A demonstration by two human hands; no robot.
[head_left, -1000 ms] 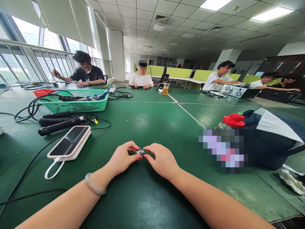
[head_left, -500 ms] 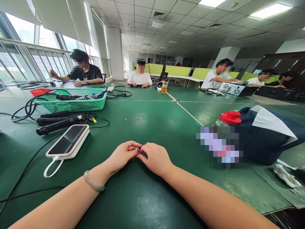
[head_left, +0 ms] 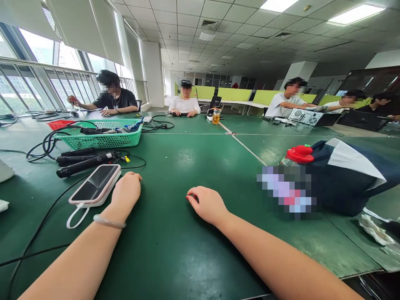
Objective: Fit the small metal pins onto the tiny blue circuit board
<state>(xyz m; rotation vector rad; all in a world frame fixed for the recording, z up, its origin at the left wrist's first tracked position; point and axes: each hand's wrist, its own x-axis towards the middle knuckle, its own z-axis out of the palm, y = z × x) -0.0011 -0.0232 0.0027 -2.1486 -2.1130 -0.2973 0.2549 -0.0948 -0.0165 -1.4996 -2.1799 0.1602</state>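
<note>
My left hand [head_left: 127,190] is closed just right of a white-framed phone [head_left: 96,183], close to its edge. Its fingers curl away from me, so anything in them is hidden. A pale bangle [head_left: 109,222] circles that wrist. Over the middle of the green table [head_left: 168,233], my right hand [head_left: 208,204] is bent into a pinch, thumb and forefinger tips close together. I cannot make out anything between those tips. The small dark-and-silver item from the earlier frame is not visible.
Black handheld devices [head_left: 89,161] and cables lie at left, before a green basket [head_left: 103,135]. At right stand a red-lidded bottle [head_left: 300,154] and a dark bag [head_left: 337,183]. A drink [head_left: 216,116] stands farther back. Several people sit around the table.
My hands have come apart. The left one has moved left to beside the phone, and the small item between them has gone from sight. My right hand has stayed about where it was.
</note>
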